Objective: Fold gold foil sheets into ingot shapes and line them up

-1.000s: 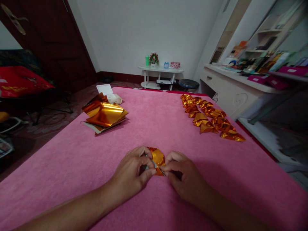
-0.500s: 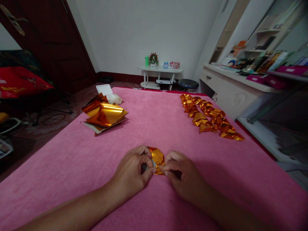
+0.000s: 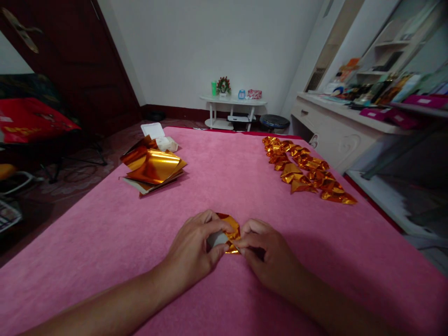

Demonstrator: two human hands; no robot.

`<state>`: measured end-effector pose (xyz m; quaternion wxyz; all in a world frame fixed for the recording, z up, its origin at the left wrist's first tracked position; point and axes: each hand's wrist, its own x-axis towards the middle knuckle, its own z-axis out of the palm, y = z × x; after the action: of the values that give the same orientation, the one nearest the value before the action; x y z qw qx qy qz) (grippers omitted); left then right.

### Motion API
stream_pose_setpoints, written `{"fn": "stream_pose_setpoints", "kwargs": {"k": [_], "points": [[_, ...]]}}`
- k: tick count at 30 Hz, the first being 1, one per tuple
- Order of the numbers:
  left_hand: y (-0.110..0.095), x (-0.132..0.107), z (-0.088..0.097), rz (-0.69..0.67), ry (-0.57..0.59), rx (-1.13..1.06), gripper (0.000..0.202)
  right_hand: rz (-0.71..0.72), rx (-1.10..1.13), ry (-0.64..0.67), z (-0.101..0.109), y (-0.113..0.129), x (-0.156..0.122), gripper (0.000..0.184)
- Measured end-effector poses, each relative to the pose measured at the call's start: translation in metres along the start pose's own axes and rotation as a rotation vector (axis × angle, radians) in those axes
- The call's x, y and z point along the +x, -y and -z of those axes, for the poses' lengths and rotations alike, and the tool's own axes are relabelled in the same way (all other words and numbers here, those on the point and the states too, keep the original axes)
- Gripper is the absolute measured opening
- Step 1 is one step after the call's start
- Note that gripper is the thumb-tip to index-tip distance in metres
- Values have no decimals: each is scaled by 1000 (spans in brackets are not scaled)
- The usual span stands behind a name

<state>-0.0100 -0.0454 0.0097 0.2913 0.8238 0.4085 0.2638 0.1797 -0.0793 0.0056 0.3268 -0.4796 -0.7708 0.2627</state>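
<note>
A partly folded sheet of gold foil paper lies on the pink cloth between my hands, its pale underside showing near my left palm. My left hand curves around its left side, with the index finger pressing on the foil and the thumb at the near edge. My right hand pinches the right edge between thumb and fingers. Farther left rests a stack of flat gold foil sheets. Rows of folded gold foil pieces lie at the far right.
The pink cloth covers the table. Behind the sheet stack sits an opened white package. A white stand with a plant and a black stool stand beyond the far edge. A cluttered white dresser is on the right.
My left index finger has stretched rightward across the foil, uncovering more of the pale underside. My right hand keeps its pinch in nearly the same place.
</note>
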Motion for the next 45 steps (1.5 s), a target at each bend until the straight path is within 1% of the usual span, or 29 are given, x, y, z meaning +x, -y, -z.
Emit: {"fn": "stream_pose_setpoints", "kwargs": {"k": [2, 5, 14, 17, 20, 23, 27, 32, 35, 37, 39, 41, 43, 45], "points": [[1, 1, 1, -17, 37, -12, 27, -1, -3, 0, 0, 0, 0, 21], [2, 3, 2, -30, 69, -14, 26, -1, -7, -2, 1, 0, 0, 22], [2, 4, 1, -57, 79, 68, 19, 15, -14, 2, 2, 1, -1, 21], [1, 5, 2, -71, 95, 82, 18, 89, -44, 6, 3, 1, -3, 25], [0, 5, 4, -79, 104, 93, 15, 182, -117, 49, 4, -1, -6, 29], [0, 6, 4, -79, 105, 107, 13, 275, -163, 74, 6, -3, -7, 29], [3, 5, 4, -75, 101, 120, 20, 359, -199, 80, 9, 0, -6, 27], [5, 4, 2, -67, 96, 128, 23, 365, -263, 91, 11, 4, -8, 27], [5, 3, 1, -64, 90, 130, 23, 367, -235, 57, 11, 5, -11, 26], [4, 3, 2, -70, 88, 129, 21, 365, -200, 44, 10, 5, -14, 22], [4, 3, 2, -78, 90, 129, 20, 367, -206, 68, 8, 6, -15, 23], [5, 4, 3, -95, 104, 130, 21, 372, -260, 121, 7, 7, -16, 26], [7, 5, 6, -121, 136, 131, 26, 366, -322, 162, 5, 8, -16, 24], [10, 6, 9, -153, 183, 133, 33, 362, -362, 173, 3, 9, -16, 23]]}}
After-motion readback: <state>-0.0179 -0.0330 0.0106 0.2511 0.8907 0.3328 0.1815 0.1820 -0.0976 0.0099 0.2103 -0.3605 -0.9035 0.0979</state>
